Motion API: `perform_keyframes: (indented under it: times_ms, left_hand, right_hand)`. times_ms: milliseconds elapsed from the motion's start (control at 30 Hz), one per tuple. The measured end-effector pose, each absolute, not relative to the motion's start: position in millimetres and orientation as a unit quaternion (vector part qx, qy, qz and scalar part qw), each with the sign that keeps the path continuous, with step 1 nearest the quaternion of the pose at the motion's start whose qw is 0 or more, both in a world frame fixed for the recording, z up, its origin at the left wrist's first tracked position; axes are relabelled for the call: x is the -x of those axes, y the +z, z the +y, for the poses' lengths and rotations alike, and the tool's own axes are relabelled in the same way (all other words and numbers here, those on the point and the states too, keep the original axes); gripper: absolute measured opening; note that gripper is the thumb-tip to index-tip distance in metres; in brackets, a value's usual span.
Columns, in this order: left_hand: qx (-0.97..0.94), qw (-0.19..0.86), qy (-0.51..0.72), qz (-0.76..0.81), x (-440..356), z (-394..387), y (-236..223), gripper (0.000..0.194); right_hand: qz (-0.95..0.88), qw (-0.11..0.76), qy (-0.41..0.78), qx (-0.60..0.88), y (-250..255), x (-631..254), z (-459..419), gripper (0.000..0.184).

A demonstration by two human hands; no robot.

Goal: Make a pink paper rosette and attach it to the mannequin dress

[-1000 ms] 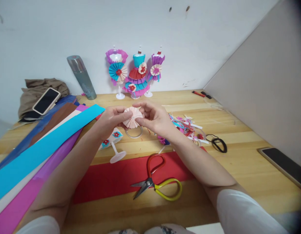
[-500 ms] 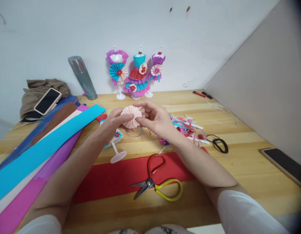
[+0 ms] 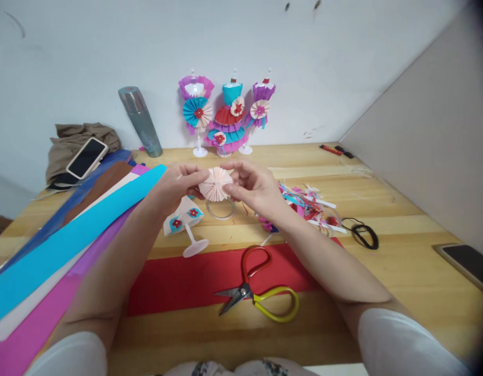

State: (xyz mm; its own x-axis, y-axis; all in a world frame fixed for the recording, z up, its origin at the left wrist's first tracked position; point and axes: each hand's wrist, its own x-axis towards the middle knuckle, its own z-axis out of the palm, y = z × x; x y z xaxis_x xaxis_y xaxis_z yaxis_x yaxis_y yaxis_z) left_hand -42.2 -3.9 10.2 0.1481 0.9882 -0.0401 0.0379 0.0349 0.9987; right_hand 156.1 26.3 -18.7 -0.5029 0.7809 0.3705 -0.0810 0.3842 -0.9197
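A round, pale pink pleated paper rosette [image 3: 215,184] is held up above the table between both hands. My left hand [image 3: 183,183] pinches its left edge, and my right hand [image 3: 251,185] grips the right edge with thumb and fingers. Just below the rosette lies a roll of clear or silvery tape, seen as a ring [image 3: 221,210]. Under my left hand a small mannequin stand [image 3: 192,243] lies tilted, dressed in white with blue patches and red flowers. Scissors [image 3: 245,292] with one red and one yellow handle rest partly open on a red paper strip [image 3: 174,282].
Coloured paper strips [image 3: 80,224] spread along the left. Three dressed mini mannequins [image 3: 229,115] stand by the wall, beside a bottle [image 3: 141,122]. Paper scraps [image 3: 304,203] are heaped right of my right hand, near a black hair tie [image 3: 364,235]. Phones [image 3: 86,157] lie at left and right.
My left thumb has moved off the rosette's middle to its left edge, so the pleated face shows more fully. The whole view has shifted slightly.
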Motion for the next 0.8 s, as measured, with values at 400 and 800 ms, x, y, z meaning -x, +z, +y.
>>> perform_keyframes:
  times_ms: [400,800]
  left_hand:
    - [-0.489,0.569,0.466,0.469,36,-6,6,0.023]
    - [-0.524,0.459,0.427,0.576,65,-4,23,0.039]
  right_hand:
    - [-0.836,0.529,-0.006,0.143,-39,-158,40,0.056]
    - [-0.818,0.557,0.004,0.143,-36,-163,39,0.028]
